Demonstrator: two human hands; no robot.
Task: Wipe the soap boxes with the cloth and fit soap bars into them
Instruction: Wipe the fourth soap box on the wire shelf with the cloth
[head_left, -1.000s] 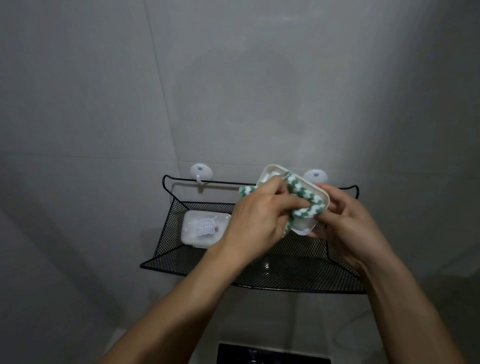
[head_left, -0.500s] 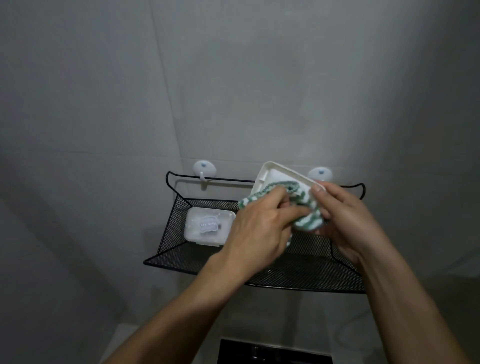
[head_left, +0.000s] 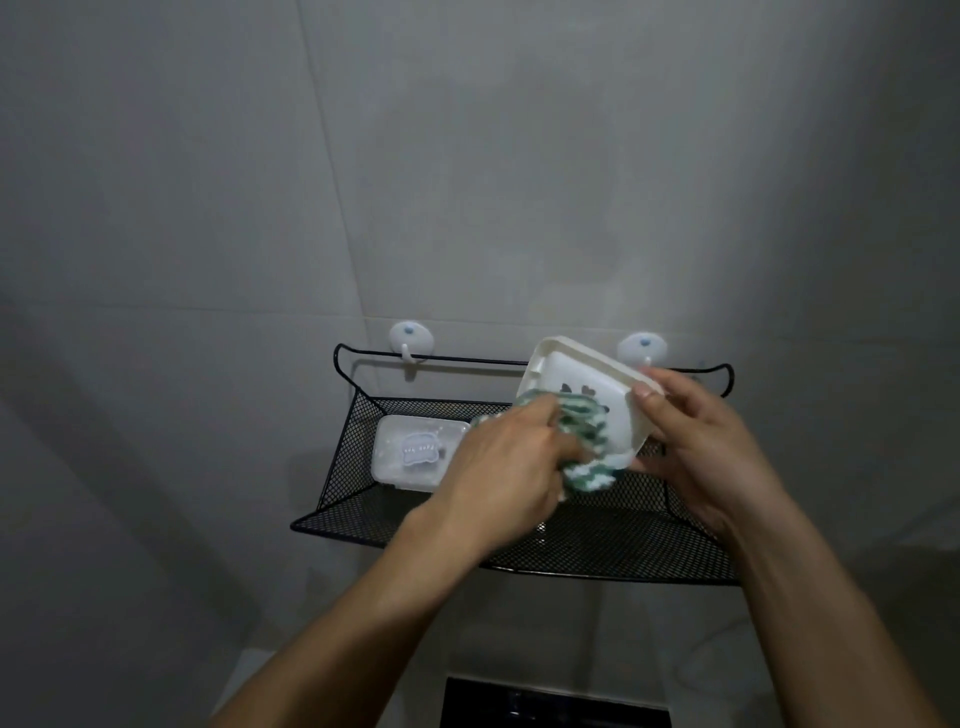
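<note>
Knitted cloth (head_left: 587, 441) — smooth rectangular soap box (head_left: 582, 387)

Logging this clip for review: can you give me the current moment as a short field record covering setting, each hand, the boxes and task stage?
setting: black mesh wall shelf hung on two white hooks, grey tiled wall
left hand: grips green-and-white cloth, pressing it into the held box
right hand: holds white soap box, tilted, above the shelf
second box: clear soap box, lying at the shelf's left end
soap bars: none visible
stage: wiping first box

Clear box's (head_left: 415, 457) label illegible.
</note>
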